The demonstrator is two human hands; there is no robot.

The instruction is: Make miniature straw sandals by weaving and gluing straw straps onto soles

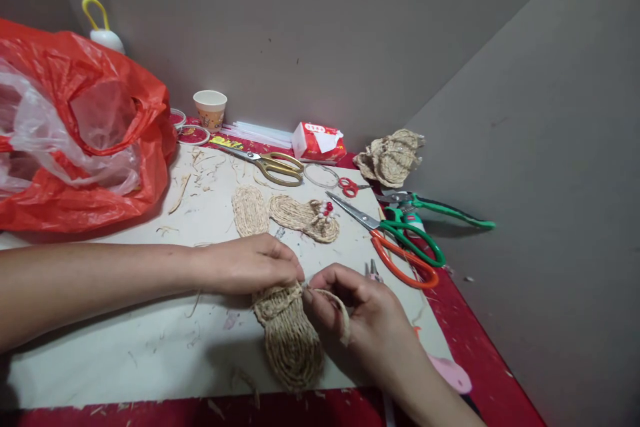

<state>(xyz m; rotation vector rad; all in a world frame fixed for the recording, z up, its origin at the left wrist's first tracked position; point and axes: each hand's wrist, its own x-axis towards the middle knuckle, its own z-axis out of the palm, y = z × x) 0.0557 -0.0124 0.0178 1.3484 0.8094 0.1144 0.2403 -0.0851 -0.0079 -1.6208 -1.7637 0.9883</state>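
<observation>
A woven straw slipper sole with a strap across it [294, 350] lies under my hands near the front of the board. My left hand [255, 263] is closed on the upper end of this straw piece, its fingertips at the strap's edge. My right hand [367, 313] pinches a straw cord [343, 317] beside the strap, and the cord loops back over the fingers. Whether a needle sits between the fingertips is too small to tell. Behind my left hand lie a plain oval straw sole [250, 209] and a second straw sole with red and white beads [305, 217].
Orange-and-green scissors [380, 230], gold-handled scissors [277, 167], small red scissors [350, 187] and green-handled pruners [445, 207] lie around the white board [150, 320]. A red plastic bag [125, 167] fills the left. A paper cup [210, 110], tissue pack [319, 142] and straw bundle [393, 159] stand along the wall.
</observation>
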